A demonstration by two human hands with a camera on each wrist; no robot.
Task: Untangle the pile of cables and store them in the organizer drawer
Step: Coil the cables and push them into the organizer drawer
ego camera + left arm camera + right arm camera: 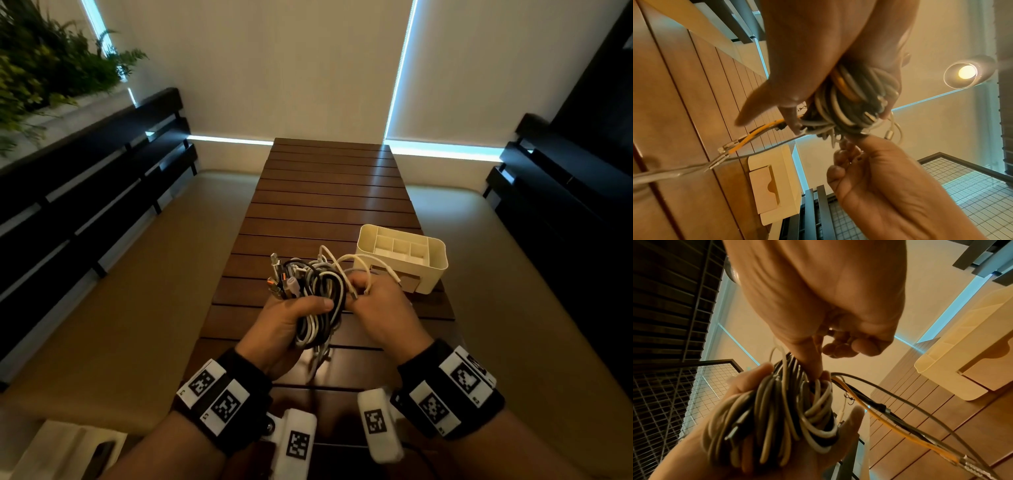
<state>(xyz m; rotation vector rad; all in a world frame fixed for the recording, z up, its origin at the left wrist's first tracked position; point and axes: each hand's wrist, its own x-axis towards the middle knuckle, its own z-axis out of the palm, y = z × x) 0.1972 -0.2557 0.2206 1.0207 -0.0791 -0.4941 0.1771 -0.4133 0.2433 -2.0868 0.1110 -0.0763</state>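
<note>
Your left hand (291, 320) is wrapped around the tangled bundle of black, white and grey cables (317, 294), holding it up off the dark slatted wooden surface (329, 192) so the loops hang free and can be worked from the side. Your right hand (378, 308) has its fingers curled in at the bundle's right edge, pinching a thin white cable (359, 263) that arcs up out of the pile; that looks like the strand you are trying to draw out first. The cream plastic organizer with divided top compartments (435, 260) sits on the surface just beyond your right hand, close enough to reach once a cable is free.

The head view shows the cluster of plug ends sticking up on the bundle's left side and the organizer's compartments from above. It hides what the wrist views give you: from the left wrist, an orange cable (756, 132) and several loose ends trail down onto the surface, and the organizer drawer front with its half-round finger notch (766, 190) appears closed. The right wrist view shows how tightly the coils sit across your left palm, and your right index finger pushed into the loops.
</note>
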